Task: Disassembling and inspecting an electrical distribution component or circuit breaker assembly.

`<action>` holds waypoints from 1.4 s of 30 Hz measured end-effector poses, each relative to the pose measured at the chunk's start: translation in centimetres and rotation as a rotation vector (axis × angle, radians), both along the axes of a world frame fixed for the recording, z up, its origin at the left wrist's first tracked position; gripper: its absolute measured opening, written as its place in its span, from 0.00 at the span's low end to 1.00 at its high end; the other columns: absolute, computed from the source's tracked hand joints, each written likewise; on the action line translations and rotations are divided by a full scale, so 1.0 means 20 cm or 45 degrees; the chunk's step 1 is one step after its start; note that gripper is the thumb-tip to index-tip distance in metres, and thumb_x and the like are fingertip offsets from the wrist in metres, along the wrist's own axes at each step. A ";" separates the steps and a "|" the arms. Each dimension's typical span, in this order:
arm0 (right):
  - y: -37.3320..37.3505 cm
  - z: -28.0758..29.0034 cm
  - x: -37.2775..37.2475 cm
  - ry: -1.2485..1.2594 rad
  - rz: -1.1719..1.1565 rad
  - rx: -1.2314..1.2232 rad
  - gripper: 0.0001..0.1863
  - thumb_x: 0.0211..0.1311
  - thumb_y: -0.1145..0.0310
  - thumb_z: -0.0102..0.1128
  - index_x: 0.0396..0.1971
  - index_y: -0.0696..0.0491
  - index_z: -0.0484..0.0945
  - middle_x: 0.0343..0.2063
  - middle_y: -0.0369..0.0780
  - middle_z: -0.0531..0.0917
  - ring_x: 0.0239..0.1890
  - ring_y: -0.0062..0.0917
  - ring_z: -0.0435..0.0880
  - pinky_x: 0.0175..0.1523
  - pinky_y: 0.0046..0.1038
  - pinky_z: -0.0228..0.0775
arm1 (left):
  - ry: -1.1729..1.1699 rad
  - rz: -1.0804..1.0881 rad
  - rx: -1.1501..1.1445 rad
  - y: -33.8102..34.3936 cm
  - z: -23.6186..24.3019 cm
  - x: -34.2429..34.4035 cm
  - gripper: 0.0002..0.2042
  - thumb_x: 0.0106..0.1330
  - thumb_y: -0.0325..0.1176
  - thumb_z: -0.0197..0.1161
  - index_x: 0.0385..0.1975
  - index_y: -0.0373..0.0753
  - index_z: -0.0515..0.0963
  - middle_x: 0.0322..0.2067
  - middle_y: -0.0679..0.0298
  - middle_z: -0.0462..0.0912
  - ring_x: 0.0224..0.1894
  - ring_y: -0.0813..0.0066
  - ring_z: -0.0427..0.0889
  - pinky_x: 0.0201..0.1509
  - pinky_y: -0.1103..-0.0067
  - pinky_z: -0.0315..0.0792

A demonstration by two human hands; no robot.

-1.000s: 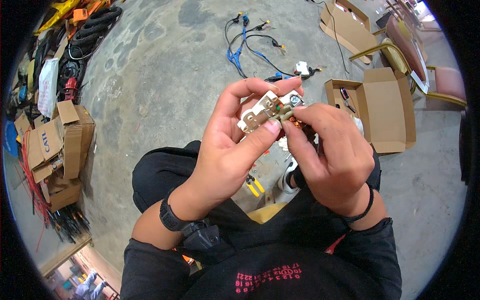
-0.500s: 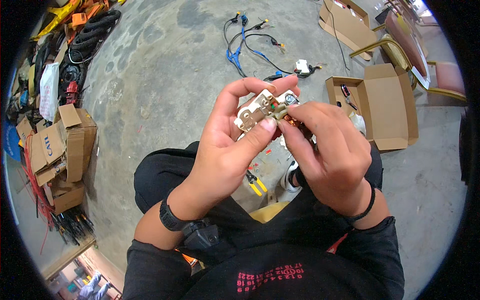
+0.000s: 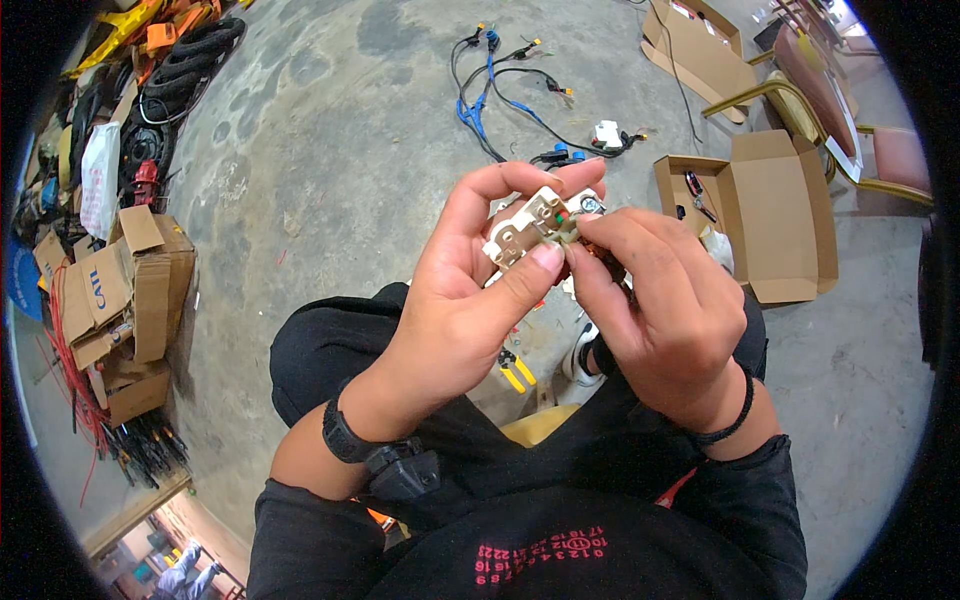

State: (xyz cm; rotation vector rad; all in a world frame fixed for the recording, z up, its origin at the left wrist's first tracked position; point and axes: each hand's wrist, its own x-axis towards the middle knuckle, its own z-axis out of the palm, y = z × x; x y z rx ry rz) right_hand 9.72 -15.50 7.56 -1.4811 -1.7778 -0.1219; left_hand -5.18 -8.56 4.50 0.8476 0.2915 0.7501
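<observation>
Above my lap, my left hand (image 3: 455, 290) is closed around an opened circuit breaker (image 3: 521, 238), a white plastic housing with its inner side showing. Its thumb presses the near edge while the fingers wrap behind. A screw terminal (image 3: 590, 204) and a small red and green piece show inside. My right hand (image 3: 672, 300) meets it from the right, thumb and forefinger pinched at a small pale grey part (image 3: 569, 232) in the housing. Coppery metal shows just below those fingertips. The fingers hide much of the mechanism.
Yellow-handled wire strippers (image 3: 516, 372) lie on the floor between my legs, near small scraps. Farther out are a black and blue cable harness (image 3: 480, 95) and a small white block (image 3: 606, 134). An open cardboard box (image 3: 770, 215) holds a tool at right; cartons (image 3: 130, 285) stand left.
Both hands and the circuit breaker have shifted slightly to the right. The red and green piece shows more clearly, and the pale grey part between my fingertips is more covered.
</observation>
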 end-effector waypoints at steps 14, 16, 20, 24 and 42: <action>-0.04 0.04 -0.02 -0.016 -0.001 -0.058 0.12 0.49 0.81 0.72 0.35 0.60 0.82 0.31 0.45 0.85 0.31 0.35 0.87 0.36 0.29 0.79 | -0.016 0.017 0.020 -0.03 -0.02 -0.02 0.19 0.71 0.21 0.52 0.60 0.43 0.61 0.69 0.45 0.61 0.72 0.51 0.60 0.72 0.59 0.62; -0.05 0.05 -0.03 -0.040 0.000 -0.095 0.12 0.49 0.81 0.71 0.36 0.60 0.82 0.31 0.45 0.85 0.31 0.35 0.87 0.36 0.28 0.79 | -0.034 0.024 0.009 -0.04 -0.01 -0.02 0.19 0.71 0.21 0.52 0.60 0.44 0.61 0.69 0.45 0.61 0.72 0.51 0.60 0.72 0.59 0.62; -0.05 0.06 -0.02 -0.050 0.004 -0.107 0.11 0.50 0.81 0.71 0.36 0.60 0.82 0.31 0.45 0.85 0.31 0.35 0.87 0.36 0.28 0.80 | -0.038 0.044 -0.017 -0.05 -0.01 -0.01 0.19 0.71 0.21 0.52 0.60 0.44 0.61 0.69 0.44 0.61 0.72 0.50 0.60 0.72 0.59 0.62; -0.06 0.06 -0.03 -0.050 0.017 -0.123 0.11 0.51 0.81 0.71 0.35 0.60 0.82 0.31 0.45 0.85 0.31 0.34 0.87 0.36 0.28 0.80 | -0.069 0.055 0.007 -0.06 -0.02 -0.01 0.19 0.72 0.21 0.52 0.60 0.44 0.62 0.69 0.44 0.61 0.73 0.49 0.59 0.73 0.58 0.61; -0.06 0.04 0.02 -0.006 0.048 -0.008 0.12 0.47 0.79 0.72 0.35 0.58 0.85 0.32 0.41 0.83 0.29 0.29 0.83 0.32 0.26 0.76 | -0.049 0.034 0.137 -0.05 -0.04 -0.01 0.17 0.73 0.22 0.50 0.59 0.44 0.61 0.69 0.43 0.62 0.72 0.50 0.61 0.70 0.61 0.66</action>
